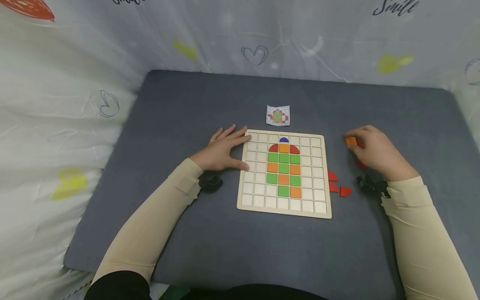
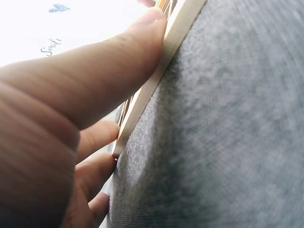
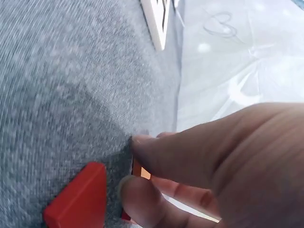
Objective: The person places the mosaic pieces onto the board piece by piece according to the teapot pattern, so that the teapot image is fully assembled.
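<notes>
My left hand (image 1: 222,152) lies flat on the mat (image 1: 187,233), fingers straight and pressed against the left edge of the board (image 1: 249,200), steadying it; the left wrist view shows the thumb (image 2: 109,66) along the wooden rim. My right hand (image 1: 375,152) sits well to the right of the board, near the mat's right edge, fingers curled and pinching an orange tile (image 1: 351,141); the right wrist view shows the tile (image 3: 141,172) between fingertips, a red piece (image 3: 78,197) just beside. Three more red pieces (image 1: 336,184) lie on the mat just off the board's right edge. The board already carries a column of green and orange squares topped by red quarter-rounds and a blue half-round. A small pattern card (image 1: 278,115) lies beyond the board's far edge. Judgement: the step in hand is the pick-up of an orange tile; next move calls for carrying it left over the rim and seating it square in an open cell matching the card, left hand holding the board firm. Writing: "Smile" on the backdrop sheet (image 1: 395,7), top right; a partial copy at top centre.
</notes>
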`<state>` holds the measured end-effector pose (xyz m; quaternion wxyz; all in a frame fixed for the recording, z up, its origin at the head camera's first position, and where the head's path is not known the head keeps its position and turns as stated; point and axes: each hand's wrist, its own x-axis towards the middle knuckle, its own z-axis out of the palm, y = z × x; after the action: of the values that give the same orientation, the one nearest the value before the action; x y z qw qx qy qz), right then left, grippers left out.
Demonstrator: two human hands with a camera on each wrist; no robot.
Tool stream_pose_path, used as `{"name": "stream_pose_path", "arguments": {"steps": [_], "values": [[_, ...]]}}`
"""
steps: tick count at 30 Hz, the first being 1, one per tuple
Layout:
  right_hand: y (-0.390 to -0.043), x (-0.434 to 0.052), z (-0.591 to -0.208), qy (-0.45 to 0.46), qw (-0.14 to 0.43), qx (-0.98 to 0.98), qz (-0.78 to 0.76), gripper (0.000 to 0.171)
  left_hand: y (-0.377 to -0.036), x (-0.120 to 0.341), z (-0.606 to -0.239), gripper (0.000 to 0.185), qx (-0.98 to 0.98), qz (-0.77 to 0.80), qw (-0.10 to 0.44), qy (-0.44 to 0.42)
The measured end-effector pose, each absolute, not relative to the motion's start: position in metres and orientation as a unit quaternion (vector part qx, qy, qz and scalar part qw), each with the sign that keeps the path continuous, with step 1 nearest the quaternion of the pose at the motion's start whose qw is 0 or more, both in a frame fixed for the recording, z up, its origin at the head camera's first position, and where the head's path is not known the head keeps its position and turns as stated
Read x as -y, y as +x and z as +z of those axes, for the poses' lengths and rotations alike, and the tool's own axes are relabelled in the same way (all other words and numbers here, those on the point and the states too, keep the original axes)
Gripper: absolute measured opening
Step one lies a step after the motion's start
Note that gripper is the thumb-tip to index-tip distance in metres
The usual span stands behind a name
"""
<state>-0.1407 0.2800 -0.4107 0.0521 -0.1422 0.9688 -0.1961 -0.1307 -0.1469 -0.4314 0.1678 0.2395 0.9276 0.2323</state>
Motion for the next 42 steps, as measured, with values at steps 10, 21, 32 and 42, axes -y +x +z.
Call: {"name": "stream_pose_path", "arguments": {"steps": [10, 21, 32, 42], "values": [[-0.147, -0.279, -0.409, -0.141, 0.011, -0.972, -0.186, 0.029, -0.134, 0.15, -0.426, 0.099, -0.93, 0.234, 0.157, 0.237], [-0.133, -0.277, -0.404, -0.103, 0.079, -0.969, -0.212, 0.028, -0.129, 0.147, -0.431, 0.099, -0.926, 0.23, 0.174, 0.244], [-0.114, -0.24, -0.383, -0.117, 0.065, -0.966, -0.223, 0.023, -0.129, 0.148, -0.433, 0.099, -0.927, 0.234, 0.167, 0.241], [-0.095, -0.194, -0.374, -0.178, 0.082, -0.956, -0.217, 0.019, -0.13, 0.147, -0.433, 0.1, -0.928, 0.232, 0.166, 0.24]]}}
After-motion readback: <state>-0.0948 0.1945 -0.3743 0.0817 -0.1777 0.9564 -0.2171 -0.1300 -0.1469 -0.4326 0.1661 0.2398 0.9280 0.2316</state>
